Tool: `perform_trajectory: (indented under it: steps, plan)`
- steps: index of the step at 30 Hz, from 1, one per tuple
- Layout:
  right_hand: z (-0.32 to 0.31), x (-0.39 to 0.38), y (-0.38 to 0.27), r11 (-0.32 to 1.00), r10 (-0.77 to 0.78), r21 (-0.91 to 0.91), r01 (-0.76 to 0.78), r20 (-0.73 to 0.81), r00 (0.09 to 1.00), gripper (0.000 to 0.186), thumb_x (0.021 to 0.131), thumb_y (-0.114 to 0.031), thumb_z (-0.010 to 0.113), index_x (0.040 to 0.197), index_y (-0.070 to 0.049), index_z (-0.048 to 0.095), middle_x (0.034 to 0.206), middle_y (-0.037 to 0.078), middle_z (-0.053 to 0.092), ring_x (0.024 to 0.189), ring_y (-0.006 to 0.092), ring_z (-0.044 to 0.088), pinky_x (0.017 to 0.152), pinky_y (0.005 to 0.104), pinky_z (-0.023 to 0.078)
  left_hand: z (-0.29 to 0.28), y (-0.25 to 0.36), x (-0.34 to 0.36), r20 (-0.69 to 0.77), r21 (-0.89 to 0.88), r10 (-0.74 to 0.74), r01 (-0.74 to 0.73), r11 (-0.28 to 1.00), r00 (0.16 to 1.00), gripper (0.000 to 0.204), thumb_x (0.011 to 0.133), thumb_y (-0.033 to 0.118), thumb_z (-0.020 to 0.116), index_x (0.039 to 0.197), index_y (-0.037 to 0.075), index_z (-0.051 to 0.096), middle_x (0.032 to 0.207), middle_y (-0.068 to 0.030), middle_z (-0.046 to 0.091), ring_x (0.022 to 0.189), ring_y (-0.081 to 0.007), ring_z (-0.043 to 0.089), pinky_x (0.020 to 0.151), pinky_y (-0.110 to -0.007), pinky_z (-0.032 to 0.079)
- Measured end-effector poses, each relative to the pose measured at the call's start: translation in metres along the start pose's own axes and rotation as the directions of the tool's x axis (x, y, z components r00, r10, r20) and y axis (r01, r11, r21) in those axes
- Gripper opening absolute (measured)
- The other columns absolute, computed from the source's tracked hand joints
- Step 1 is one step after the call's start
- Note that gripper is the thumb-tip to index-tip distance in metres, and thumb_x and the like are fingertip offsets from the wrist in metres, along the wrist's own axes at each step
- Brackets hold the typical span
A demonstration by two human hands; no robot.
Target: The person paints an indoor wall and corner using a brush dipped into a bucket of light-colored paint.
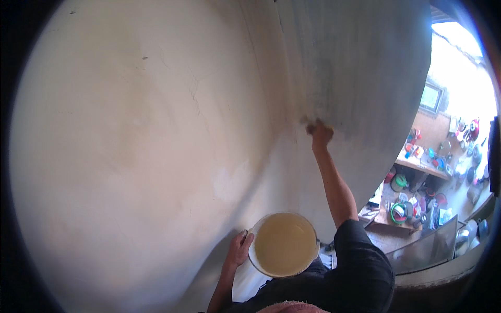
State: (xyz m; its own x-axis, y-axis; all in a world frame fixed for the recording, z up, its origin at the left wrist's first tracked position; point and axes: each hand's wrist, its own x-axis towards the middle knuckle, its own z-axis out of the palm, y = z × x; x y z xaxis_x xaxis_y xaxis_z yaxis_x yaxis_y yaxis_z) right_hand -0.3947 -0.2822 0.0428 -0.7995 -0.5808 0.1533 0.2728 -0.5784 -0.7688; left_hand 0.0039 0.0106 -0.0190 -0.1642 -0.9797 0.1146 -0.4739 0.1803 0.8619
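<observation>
Left hand (240, 249) grips the bucket (252, 256) at its left, right hand (322, 134) above it clasps a blurred tool (311, 128); tilting may spill liquid (283, 243).

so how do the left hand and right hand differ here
The left hand is low, gripping the side of the pale bucket; the right hand is raised in front of the wall. The left hand shows fairly clearly, while the right hand is too blurred to tell what it holds. Both are bare.
</observation>
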Motion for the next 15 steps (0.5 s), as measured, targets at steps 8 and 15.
perform_trajectory:
  steps: [8,15]
  plan:
    - [-0.070,-0.072,-0.071,0.992,0.065,-0.122,-0.033,0.270,0.961,0.017,0.094,-0.014,0.066,0.095,0.003,0.066,0.076,0.013,0.070,0.058,0.0192,0.068,0.049,0.0298,0.054,-0.011,0.019,-0.002,-0.044,0.343,0.073,-0.054,0.938,0.996,0.041,0.100,0.037,0.056,0.093,-0.003,0.061,0.077,-0.0294,0.062,0.074,-0.0494,0.061,0.063,-0.052,0.047]
    - [-0.068,-0.151,-0.230,0.902,0.286,-0.424,0.080,0.727,0.624,0.019,0.091,-0.014,0.071,0.101,0.002,0.069,0.077,0.011,0.071,0.063,0.0182,0.069,0.057,0.0283,0.056,-0.018,0.051,0.011,-0.071,0.319,0.025,-0.001,0.948,0.997,0.038,0.099,0.034,0.061,0.087,-0.002,0.064,0.074,-0.0267,0.061,0.069,-0.0456,0.060,0.060,-0.048,0.046]
